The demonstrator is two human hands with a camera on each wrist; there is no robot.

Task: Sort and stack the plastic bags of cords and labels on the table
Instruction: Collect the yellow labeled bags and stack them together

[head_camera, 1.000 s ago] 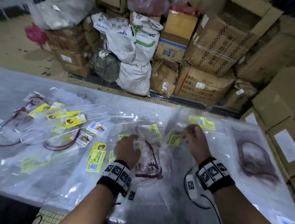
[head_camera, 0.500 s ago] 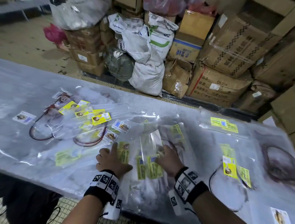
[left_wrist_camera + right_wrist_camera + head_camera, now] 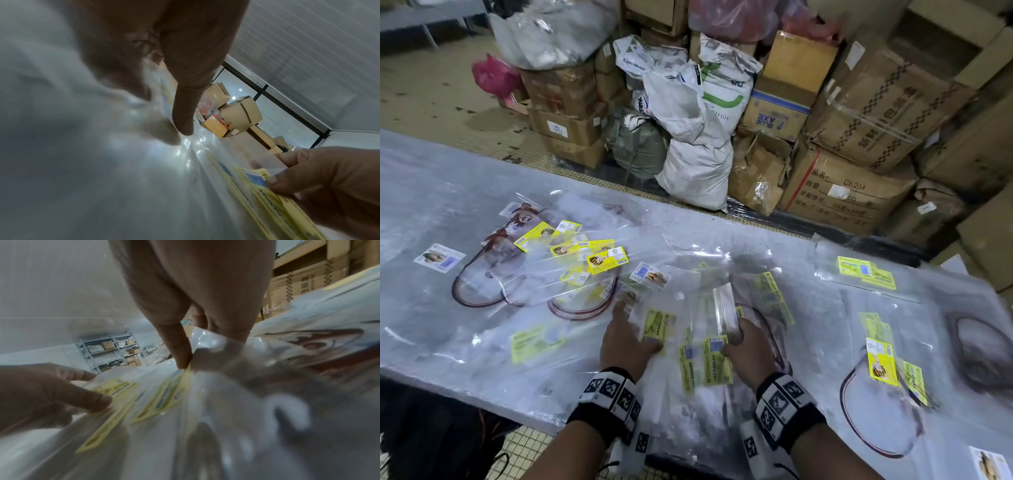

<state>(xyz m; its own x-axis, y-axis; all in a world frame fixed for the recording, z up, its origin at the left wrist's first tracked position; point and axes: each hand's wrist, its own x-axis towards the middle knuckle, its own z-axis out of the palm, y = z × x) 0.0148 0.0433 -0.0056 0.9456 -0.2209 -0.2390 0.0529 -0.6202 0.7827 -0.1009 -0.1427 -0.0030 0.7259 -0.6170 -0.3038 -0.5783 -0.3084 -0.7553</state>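
Observation:
Several clear plastic bags with yellow labels and dark red cords lie across the plastic-covered table (image 3: 448, 192). Between my hands, close to the near edge, is a gathered bundle of bags (image 3: 705, 366) with its yellow labels overlapping. My left hand (image 3: 630, 329) pinches the bundle's left side, thumb (image 3: 185, 126) above and a finger under the film. On the right side my right hand (image 3: 739, 342) grips the bunched plastic, its thumb (image 3: 180, 360) pressed on a label. A spread pile of bags (image 3: 585, 260) lies to the left. More bags with a cord (image 3: 880, 366) lie to the right.
Cardboard boxes (image 3: 842, 185) and white sacks (image 3: 695, 171) are stacked on the floor behind the table. A loose white label (image 3: 439, 257) lies at the far left. One bag with yellow labels (image 3: 866, 270) sits at the back right. The table's near edge (image 3: 482, 387) runs just below my wrists.
Both hands have come back toward the near edge and closer together, drawing separate bags into one bundle. The bundle's labels have shifted nearer to me.

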